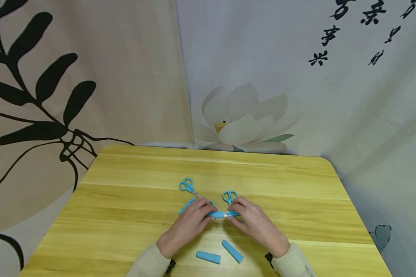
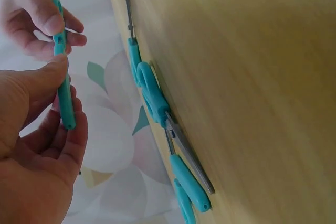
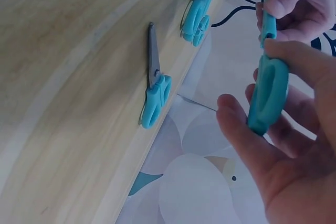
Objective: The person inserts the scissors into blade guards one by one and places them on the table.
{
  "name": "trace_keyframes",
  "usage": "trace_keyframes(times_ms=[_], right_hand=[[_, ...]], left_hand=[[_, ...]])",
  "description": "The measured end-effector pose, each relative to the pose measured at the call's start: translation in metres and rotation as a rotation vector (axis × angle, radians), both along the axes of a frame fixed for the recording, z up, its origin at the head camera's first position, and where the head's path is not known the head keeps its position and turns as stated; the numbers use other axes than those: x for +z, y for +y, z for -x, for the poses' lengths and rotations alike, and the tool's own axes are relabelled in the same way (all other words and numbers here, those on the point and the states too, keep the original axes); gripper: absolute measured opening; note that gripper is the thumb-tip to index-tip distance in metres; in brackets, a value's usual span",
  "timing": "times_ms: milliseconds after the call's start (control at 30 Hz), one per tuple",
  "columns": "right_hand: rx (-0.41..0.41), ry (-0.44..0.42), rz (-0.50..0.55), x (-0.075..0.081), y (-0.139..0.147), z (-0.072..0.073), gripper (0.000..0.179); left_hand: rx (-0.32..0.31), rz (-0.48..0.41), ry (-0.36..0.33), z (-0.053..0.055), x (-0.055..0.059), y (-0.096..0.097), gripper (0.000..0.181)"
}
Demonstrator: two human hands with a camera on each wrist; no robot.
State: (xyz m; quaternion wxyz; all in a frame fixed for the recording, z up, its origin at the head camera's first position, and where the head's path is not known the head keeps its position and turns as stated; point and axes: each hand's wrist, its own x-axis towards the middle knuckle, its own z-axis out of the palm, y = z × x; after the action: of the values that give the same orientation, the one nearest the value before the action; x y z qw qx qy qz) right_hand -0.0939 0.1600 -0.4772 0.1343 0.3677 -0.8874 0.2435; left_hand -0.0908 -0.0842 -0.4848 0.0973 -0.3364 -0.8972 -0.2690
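Observation:
My left hand (image 1: 195, 215) pinches a blue blade cover (image 1: 215, 214) between thumb and fingers. My right hand (image 1: 254, 221) holds a pair of blue-handled scissors (image 3: 270, 95) by the handle, thumb and fingers on either side of it. Handle and cover are in line, with the cover's open end at the blades and a short bit of silver blade showing between the hands in the head view. Just beyond the hands lie other scissors (image 1: 187, 186) on the left and scissors (image 1: 230, 197) on the right, both with blue handles.
Two loose blue covers, one cover (image 1: 208, 257) and another cover (image 1: 232, 252), lie on the wooden table (image 1: 298, 192) nearer the body. Another long blue piece (image 1: 186, 206) lies beside the left hand, partly hidden. Printed curtains (image 1: 142, 77) hang behind the table.

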Motion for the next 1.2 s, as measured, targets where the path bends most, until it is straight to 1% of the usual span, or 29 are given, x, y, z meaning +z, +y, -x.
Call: trace_keyframes(times_ms=[233, 400, 567, 800, 1200], right_hand=[[0.029, 0.040, 0.023, 0.000, 0.001, 0.001, 0.024], [0.032, 0.046, 0.029, 0.002, 0.001, 0.001, 0.025], [0.032, 0.049, 0.034, 0.004, 0.001, 0.001, 0.025], [0.027, 0.044, 0.043, 0.006, 0.001, 0.001, 0.022], [0.035, 0.052, 0.034, 0.009, -0.001, 0.003, 0.024]], left_hand=[[-0.007, -0.007, 0.040, 0.000, 0.004, -0.001, 0.015], [-0.008, -0.023, 0.053, -0.001, 0.007, 0.000, 0.013], [-0.003, -0.035, 0.048, -0.001, 0.007, 0.001, 0.015], [0.000, -0.067, 0.016, -0.001, 0.007, 0.002, 0.016], [-0.003, -0.057, 0.036, 0.002, 0.011, 0.003, 0.013]])
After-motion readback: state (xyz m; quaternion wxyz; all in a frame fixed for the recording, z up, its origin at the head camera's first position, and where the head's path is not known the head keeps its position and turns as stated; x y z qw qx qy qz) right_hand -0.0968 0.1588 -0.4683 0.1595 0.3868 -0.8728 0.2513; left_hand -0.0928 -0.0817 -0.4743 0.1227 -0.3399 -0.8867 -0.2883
